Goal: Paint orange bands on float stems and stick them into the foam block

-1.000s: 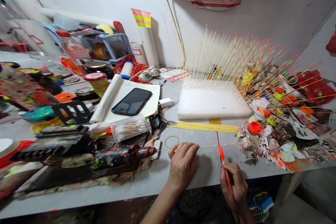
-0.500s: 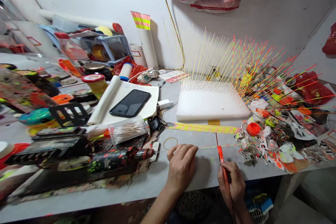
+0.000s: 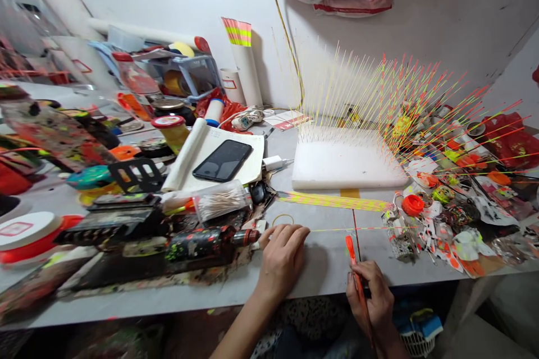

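Note:
My left hand (image 3: 284,252) is closed on a thin yellow and orange stick (image 3: 332,229), which runs level to the right over the table to a speckled block (image 3: 400,235). In my right hand (image 3: 370,291) is an orange-stained brush (image 3: 359,286), its tip up and just below the stick, apart from it. A dark red thin rod (image 3: 356,233) stands close behind the brush. Behind lies a bundle of yellow and pink sticks (image 3: 337,201). Many coloured sticks stand in a white foam block (image 3: 349,165).
A phone (image 3: 223,160) lies on an open notebook (image 3: 256,148). Left of my left hand are a stained dark bottle (image 3: 202,244) and a bag of cotton swabs (image 3: 221,202). An open orange paint cap (image 3: 412,205) sits among scraps at right.
The view has swung a little to the left. The brush tip has dropped away from the stick, and my left hand has shifted slightly relative to the rubber band.

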{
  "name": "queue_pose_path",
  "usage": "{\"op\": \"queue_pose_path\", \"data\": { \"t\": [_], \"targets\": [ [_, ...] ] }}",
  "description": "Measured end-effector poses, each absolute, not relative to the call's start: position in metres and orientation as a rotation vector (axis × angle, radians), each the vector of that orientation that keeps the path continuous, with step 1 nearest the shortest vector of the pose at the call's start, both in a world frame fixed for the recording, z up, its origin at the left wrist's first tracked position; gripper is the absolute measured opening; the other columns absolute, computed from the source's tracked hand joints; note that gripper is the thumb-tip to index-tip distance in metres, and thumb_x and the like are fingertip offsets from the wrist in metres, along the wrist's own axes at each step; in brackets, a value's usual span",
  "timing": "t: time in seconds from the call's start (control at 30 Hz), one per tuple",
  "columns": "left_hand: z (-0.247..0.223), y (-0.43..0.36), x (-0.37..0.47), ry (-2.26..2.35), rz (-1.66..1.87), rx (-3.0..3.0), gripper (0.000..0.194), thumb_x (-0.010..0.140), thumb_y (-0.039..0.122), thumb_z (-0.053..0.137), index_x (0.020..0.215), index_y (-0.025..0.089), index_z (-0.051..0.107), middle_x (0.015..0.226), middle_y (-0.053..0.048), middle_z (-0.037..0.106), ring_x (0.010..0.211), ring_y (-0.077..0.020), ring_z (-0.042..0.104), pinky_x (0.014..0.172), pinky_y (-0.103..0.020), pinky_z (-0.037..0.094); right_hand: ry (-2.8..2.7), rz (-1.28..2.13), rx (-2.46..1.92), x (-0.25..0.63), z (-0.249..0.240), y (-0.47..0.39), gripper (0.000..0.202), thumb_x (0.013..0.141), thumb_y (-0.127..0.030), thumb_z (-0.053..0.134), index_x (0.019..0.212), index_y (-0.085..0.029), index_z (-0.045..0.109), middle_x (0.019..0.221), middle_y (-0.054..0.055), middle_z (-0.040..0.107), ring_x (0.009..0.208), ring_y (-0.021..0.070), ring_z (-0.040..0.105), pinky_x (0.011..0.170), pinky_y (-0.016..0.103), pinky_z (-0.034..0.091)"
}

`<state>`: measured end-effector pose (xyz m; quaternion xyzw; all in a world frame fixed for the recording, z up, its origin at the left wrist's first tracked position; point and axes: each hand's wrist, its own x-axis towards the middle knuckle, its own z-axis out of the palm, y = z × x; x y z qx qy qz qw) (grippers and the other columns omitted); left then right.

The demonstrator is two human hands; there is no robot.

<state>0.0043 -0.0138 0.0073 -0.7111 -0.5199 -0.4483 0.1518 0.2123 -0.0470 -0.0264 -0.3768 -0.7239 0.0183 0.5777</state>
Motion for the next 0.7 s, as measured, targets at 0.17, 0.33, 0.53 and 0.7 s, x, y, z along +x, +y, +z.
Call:
{"op": "queue_pose_path", "data": {
  "t": [0.17,0.33,0.53,0.7],
  "targets": [
    [0.008,-0.016,-0.003,-1.472,-1.257,-2.010,0.017,0.095,0.011,0.049,0.093,0.022,0.062,0.084,0.001,0.072,0.079,-0.0154,0.064,0.085,-0.035,0.034,-1.681,0.037,-0.887,0.202,-0.026,-0.044,0.020,0.094,-0.010,0.056,0.109,-0.020,0.063,0.087,0.004,0.070,0.078,0.0154,0.070,0.073,0.028,0.060],
    [0.008,-0.016,0.000,-1.466,-1.283,-2.017,0.015,0.096,0.012,0.050,0.093,0.022,0.061,0.084,0.001,0.072,0.078,-0.0153,0.063,0.085,-0.035,0.033,-1.683,0.008,-0.907,0.199,-0.025,-0.040,0.020,0.095,-0.011,0.055,0.111,-0.020,0.063,0.090,0.005,0.070,0.080,0.0151,0.070,0.074,0.026,0.060],
    [0.008,-0.017,0.000,-1.482,-1.308,-2.005,0.015,0.095,0.012,0.050,0.092,0.022,0.062,0.084,0.001,0.073,0.078,-0.0148,0.063,0.086,-0.035,0.033,-1.710,-0.040,-0.935,0.198,-0.024,-0.037,0.018,0.096,-0.012,0.055,0.109,-0.020,0.063,0.088,0.005,0.070,0.079,0.0152,0.070,0.072,0.026,0.060],
    [0.008,-0.018,0.000,-1.470,-1.315,-2.006,0.016,0.095,0.012,0.050,0.094,0.022,0.061,0.084,0.001,0.073,0.078,-0.0150,0.064,0.087,-0.036,0.033,-1.704,-0.029,-0.942,0.198,-0.025,-0.037,0.017,0.095,-0.012,0.055,0.108,-0.020,0.064,0.086,0.004,0.070,0.077,0.0145,0.070,0.071,0.024,0.059]
  ]
}}
